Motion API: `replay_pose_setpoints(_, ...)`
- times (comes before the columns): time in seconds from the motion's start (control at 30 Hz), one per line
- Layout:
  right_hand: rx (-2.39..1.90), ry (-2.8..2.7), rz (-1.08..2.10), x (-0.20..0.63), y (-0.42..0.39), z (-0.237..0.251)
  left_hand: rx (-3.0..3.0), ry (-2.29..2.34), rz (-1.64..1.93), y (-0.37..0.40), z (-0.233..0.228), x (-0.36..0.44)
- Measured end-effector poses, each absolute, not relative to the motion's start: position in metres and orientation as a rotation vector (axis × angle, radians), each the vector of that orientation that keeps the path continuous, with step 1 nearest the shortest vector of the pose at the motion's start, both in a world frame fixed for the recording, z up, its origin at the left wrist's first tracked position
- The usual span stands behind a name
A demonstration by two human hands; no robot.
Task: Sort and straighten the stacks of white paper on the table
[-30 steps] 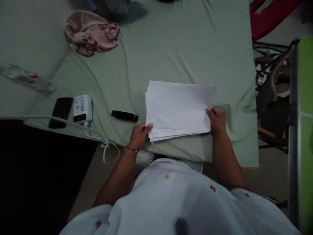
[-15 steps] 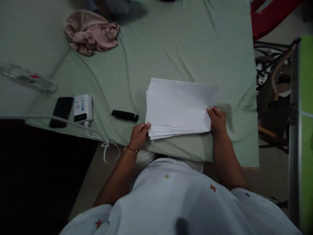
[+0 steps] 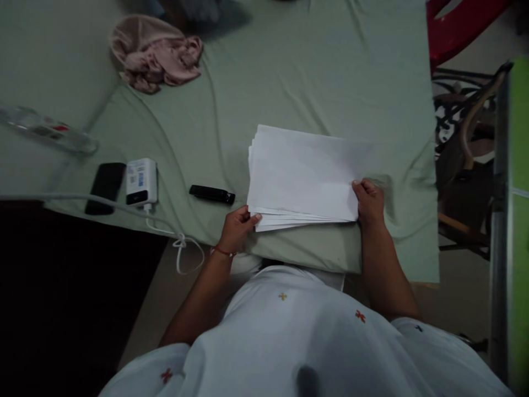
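Where the green sheet (image 3: 289, 71) covers the near edge of the bed, a stack of white paper (image 3: 301, 173) lies flat, its sheets fanned slightly so that several lower edges show along the near side. Both hands grip this stack at its near corners. The left hand (image 3: 237, 226) is curled at the near-left corner, thumb on top of the lowest visible sheets and fingers tucked beneath; a thin red band sits on its wrist. The right hand (image 3: 369, 203) is closed on the near-right corner, thumb pressed on the top sheet and fingers folded under the edge. The stack rests on the sheet rather than being raised clear of it, as far as can be told. Just left of the paper, apart from it, lies a small black bar-shaped device (image 3: 212, 194). Further left a white power bank (image 3: 141, 181) sits beside a black phone (image 3: 105, 187), the two nearly touching; a white cable (image 3: 173, 237) runs from the power bank over the bed edge and loops down. A clear plastic bottle (image 3: 49, 131) lies on its side at the far left. A crumpled pink cloth (image 3: 155, 55) rests near the upper left of the bed, well apart from the paper. At the right, beyond the bed, part of a red chair (image 3: 454, 27) shows.
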State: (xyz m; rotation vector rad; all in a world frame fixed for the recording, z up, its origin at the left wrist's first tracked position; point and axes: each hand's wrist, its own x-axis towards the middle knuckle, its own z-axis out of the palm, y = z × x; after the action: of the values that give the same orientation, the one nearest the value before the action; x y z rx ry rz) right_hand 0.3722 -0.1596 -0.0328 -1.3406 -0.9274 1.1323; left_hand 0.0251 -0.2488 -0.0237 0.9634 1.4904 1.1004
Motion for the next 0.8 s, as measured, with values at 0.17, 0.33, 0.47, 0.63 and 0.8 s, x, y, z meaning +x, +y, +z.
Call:
replay_pose_setpoints(0.17,-1.339,-0.901,1.138,0.3702,-0.1587,-0.0303,0.856,1.502,1.209,-0.2442,-0.0229,0.0293)
replay_pose_setpoints(0.33,-1.349,-0.894,1.138,0.3695,-0.1587,-0.0291,0.722,1.483,1.317,-0.2421,-0.0263,0.0273)
replay_pose_setpoints(0.47,-1.351,-0.886,1.155,0.3706,-0.1588,-0.0303,0.668,1.482,1.322,-0.2409,-0.0253,0.0264)
replay_pose_setpoints(0.63,-1.359,-0.933,1.128,0.3727,-0.1578,-0.0318,0.687,1.434,1.305,-0.2433,-0.0236,0.0239)
replay_pose_setpoints(0.8,-1.333,-0.903,1.111,0.3735,-0.1582,-0.0310,0.732,1.341,1.299,-0.2470,-0.0211,0.0249)
